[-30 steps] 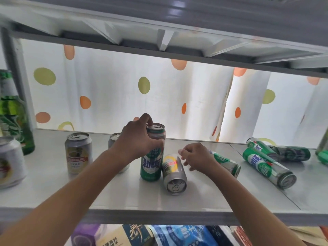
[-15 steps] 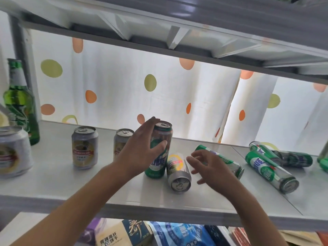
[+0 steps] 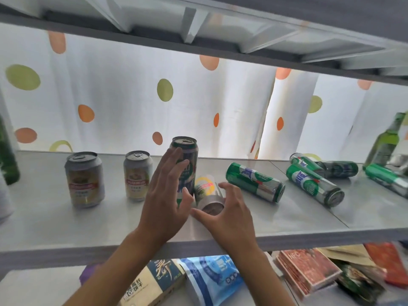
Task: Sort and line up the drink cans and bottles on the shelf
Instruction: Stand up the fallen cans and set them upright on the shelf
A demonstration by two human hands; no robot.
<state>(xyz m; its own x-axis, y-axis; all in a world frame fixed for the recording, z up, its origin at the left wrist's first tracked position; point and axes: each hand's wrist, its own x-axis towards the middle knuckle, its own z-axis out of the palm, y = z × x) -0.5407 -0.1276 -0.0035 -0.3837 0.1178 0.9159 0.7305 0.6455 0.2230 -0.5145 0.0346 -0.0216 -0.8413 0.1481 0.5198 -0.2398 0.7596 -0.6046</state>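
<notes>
A tall green can (image 3: 187, 157) stands upright at the middle of the grey shelf (image 3: 287, 219). My left hand (image 3: 167, 193) hovers in front of it with straight, spread fingers and holds nothing. A short silver and yellow can (image 3: 208, 195) lies on its side just right of the tall one. My right hand (image 3: 229, 215) curves around its near end, thumb in front and fingers over the right side; I cannot tell if it touches. Two short silver cans (image 3: 85, 180) (image 3: 138, 175) stand upright to the left. Several green cans (image 3: 256, 182) (image 3: 314, 184) lie on their sides to the right.
Green glass bottles stand at the left edge (image 3: 6, 164) and at the far right (image 3: 385, 144). A dotted curtain (image 3: 132, 96) hangs behind the shelf, and another shelf board (image 3: 220, 21) is close overhead. Snack packs and boxes (image 3: 212, 279) lie on the lower shelf.
My left hand has let go of the tall green can and drawn back with open fingers. My right hand has moved left from the lying green can to the short lying can.
</notes>
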